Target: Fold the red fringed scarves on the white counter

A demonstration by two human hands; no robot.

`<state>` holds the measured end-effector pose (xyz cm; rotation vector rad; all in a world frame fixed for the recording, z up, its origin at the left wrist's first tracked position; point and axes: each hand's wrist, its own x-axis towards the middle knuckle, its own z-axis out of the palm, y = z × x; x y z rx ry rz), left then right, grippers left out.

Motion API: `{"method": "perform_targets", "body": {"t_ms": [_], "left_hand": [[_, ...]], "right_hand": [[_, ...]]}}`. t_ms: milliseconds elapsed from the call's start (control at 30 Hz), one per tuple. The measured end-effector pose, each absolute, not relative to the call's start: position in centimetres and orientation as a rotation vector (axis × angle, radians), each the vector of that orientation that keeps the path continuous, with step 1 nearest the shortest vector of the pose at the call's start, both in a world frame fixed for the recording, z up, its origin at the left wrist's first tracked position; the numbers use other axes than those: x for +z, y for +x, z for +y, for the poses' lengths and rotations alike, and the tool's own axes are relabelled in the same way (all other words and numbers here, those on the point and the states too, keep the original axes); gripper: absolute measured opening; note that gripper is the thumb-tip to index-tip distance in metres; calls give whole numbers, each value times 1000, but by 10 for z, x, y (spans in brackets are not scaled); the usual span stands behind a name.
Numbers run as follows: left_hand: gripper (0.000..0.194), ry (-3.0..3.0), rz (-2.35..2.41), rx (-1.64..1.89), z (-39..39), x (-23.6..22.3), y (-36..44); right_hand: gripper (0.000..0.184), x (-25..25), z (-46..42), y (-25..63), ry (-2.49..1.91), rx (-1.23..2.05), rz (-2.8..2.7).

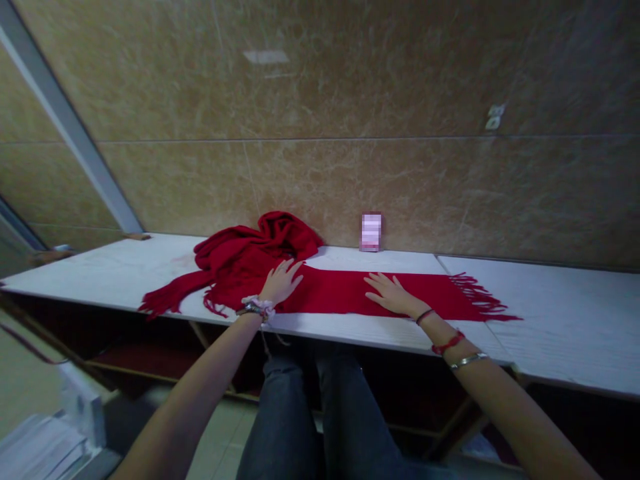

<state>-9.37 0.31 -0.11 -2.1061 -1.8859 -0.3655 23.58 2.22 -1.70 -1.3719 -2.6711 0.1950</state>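
One red scarf [335, 290] lies on a long white counter [565, 333], with both hands on it. Its middle stretch is spread flat, running left to right, and ends at the right in a loose fringe [477, 297] that crosses a seam in the top. To the left the cloth rises into a crumpled heap [240, 250] that reaches back close to the wall [350, 87]; from it, a second tasselled end [170, 293] trails left to the near edge.

The left hand [281, 283] rests palm down where the heap meets the flat stretch, its fingers straight and slightly spread. The right hand [394, 296] lies palm down on the flat part, well apart from the left and short of the fringe, its fingers also spread. Neither pinches the cloth; how hard they press, I cannot tell.

A scrunchie [267, 310] is on the left wrist; the right forearm wears a thin dark band [425, 316], a red band [449, 343] and a silver bracelet [469, 361].

Beyond the scarf, a small upright thing [371, 231] with a blurred face stands against the wall. A socket [494, 117] is higher up, far right. Below the counter are open shelves [150, 360]; near left, papers [43, 447] lie stacked.
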Motion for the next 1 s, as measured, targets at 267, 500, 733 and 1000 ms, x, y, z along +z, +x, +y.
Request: {"method": "perform_targets", "body": {"t_ms": [267, 500, 733, 1000], "left_hand": [[45, -2132, -1951, -160, 10, -25, -128], [50, -2004, -2180, -52, 9, -11, -159], [41, -2044, -2004, -54, 9, 9, -71], [51, -2464, -1997, -150, 38, -29, -18]], "right_hand": [[60, -29, 6, 313, -1735, 173, -2609], [63, -29, -7, 280, -1687, 207, -2601], [65, -5, 18, 266, -1734, 302, -2495], [56, -25, 30, 302, -1813, 155, -2533]]}}
